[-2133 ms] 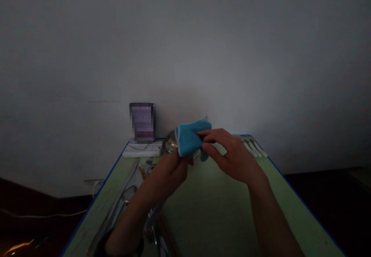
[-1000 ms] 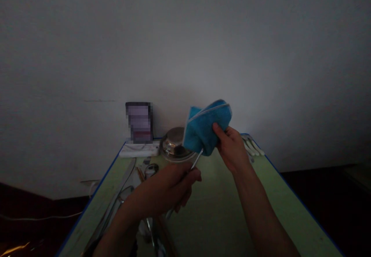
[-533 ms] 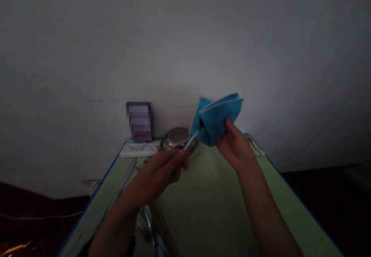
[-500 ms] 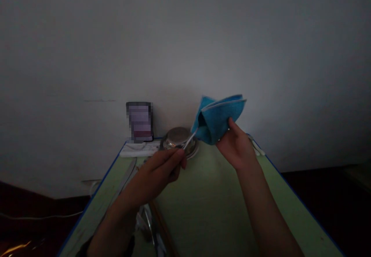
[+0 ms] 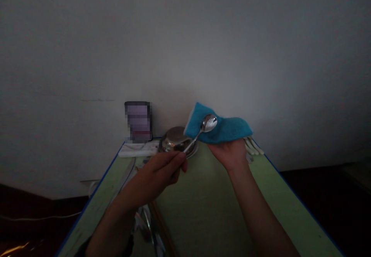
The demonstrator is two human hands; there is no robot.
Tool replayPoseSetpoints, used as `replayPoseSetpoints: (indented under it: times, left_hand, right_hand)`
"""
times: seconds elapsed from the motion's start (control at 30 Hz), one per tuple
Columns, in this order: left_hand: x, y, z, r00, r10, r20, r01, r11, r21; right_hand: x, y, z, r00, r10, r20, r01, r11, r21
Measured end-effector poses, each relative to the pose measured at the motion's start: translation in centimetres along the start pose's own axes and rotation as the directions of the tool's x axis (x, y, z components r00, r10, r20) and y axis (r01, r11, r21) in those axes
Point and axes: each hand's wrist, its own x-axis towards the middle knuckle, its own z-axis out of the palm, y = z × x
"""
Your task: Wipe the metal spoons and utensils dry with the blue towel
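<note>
My left hand (image 5: 166, 168) pinches the end of a shiny metal spoon (image 5: 209, 123) by its handle. The spoon's bowl lies uncovered against the upper face of a blue cloth (image 5: 228, 128). Beneath that cloth is my right hand (image 5: 230, 153), palm up and carrying it; its fingers are mostly hidden by the fabric. Both hands are raised above the green table, with the cloth spread out to the right of the spoon's handle.
An upturned metal bowl (image 5: 174, 138) sits at the table's (image 5: 203, 203) back edge. Left of it a screen device (image 5: 139, 121) stands by a white strip (image 5: 137, 149). Pale handles (image 5: 254, 145) lie at the back right. Metal utensils (image 5: 149, 222) and a brown stick (image 5: 162, 226) lie near the front.
The cloth, folded around the spoon's bowl before, has opened out flat, so the bowl now shows. My right hand has turned palm up and dropped slightly; my left hand has barely moved.
</note>
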Motion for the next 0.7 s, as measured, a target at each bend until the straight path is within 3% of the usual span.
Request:
replayPoseSetpoints:
  times: [0.23,0.5,0.7]
  left_hand:
    - [0.06,-0.11,0.03,1.0,-0.007,0.0,0.007,0.998,0.061]
    - [0.08,-0.3,0.01,1.0,-0.012,-0.024,0.012,0.999,0.035]
    - [0.15,0.03,0.34,1.0,-0.012,-0.006,0.012,1.0,0.011]
  right_hand:
    - [-0.6,0.23,0.76,0.99,-0.014,0.139,0.013,1.0,0.006]
    - [-0.8,0.38,0.46,0.997,-0.051,0.064,0.051,0.999,-0.01]
    - [-0.69,0.62,0.58,0.991,-0.134,0.018,0.134,0.971,-0.195]
